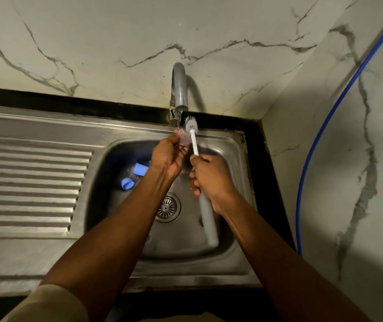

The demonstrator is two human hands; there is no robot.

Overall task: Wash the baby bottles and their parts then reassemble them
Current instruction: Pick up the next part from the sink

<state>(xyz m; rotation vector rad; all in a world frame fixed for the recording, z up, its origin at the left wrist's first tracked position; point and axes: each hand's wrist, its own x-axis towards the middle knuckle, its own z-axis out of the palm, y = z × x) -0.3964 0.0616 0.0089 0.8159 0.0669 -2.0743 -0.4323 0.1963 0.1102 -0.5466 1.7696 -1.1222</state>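
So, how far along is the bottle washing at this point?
Nothing looks finished: nothing reassembled is in view. In hand: the left hand holds a small clear part under the running tap, and the right hand grips the brush beside it. Left: the bottle with blue parts lying in the sink, then reassembly.

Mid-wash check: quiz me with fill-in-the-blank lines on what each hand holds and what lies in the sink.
1. The small clear plastic part under the curved grey metal tap is held by the ____ hand.
2. The right hand grips a white long-handled bottle ____.
3. The loose bottle pieces lying in the stainless steel sink are coloured ____.

Missing words: left (left hand); brush; blue.
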